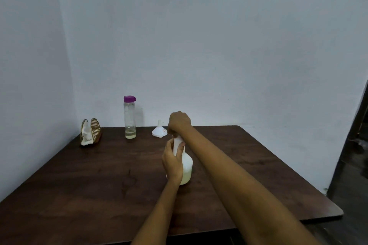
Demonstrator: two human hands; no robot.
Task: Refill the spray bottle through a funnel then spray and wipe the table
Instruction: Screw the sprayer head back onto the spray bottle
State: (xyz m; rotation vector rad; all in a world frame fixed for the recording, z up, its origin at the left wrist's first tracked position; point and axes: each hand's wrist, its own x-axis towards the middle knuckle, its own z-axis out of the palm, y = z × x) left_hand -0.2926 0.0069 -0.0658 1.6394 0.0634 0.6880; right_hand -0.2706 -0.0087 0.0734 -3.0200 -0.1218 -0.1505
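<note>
A white translucent spray bottle [187,167] stands on the dark wooden table [99,185], with pale liquid in its lower part. My left hand [172,160] grips the bottle's neck and body. My right hand [179,122] is closed over the bottle's top, hiding the spray head. A white funnel [159,131] lies upside down on the table just behind the bottle. Farther left stands a clear bottle with a purple cap [129,117], a little pale liquid left at its bottom. A white cloth [86,134] sits in a wire holder at the back left.
The wire holder [95,129] stands near the wall corner at the back left. White walls close the table on the left and behind. The table's right edge [298,175] drops off to a dark floor and a doorway.
</note>
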